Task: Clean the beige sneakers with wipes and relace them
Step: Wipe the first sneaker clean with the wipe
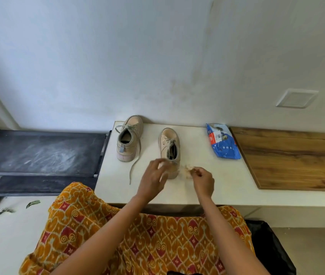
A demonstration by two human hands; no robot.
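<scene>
Beige sneakers: the right sneaker (170,149) points toes to the wall, its heel between the hands; the left hand (153,178) blurs there with curled fingers, grip unclear, while the right hand (202,180) pinches a crumpled wipe (187,170). The left sneaker (129,138) lies parallel, lace (134,166) trailing. A blue wipes packet (223,141) lies on the white table (227,175), beside a wooden board (296,157)

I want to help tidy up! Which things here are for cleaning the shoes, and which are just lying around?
For the job:
left sneaker
right sneaker
blue wipes pack
crumpled wipe, pinched by the right hand

Just lying about:
wooden board
black rack
black bag
scraps on the floor
</scene>
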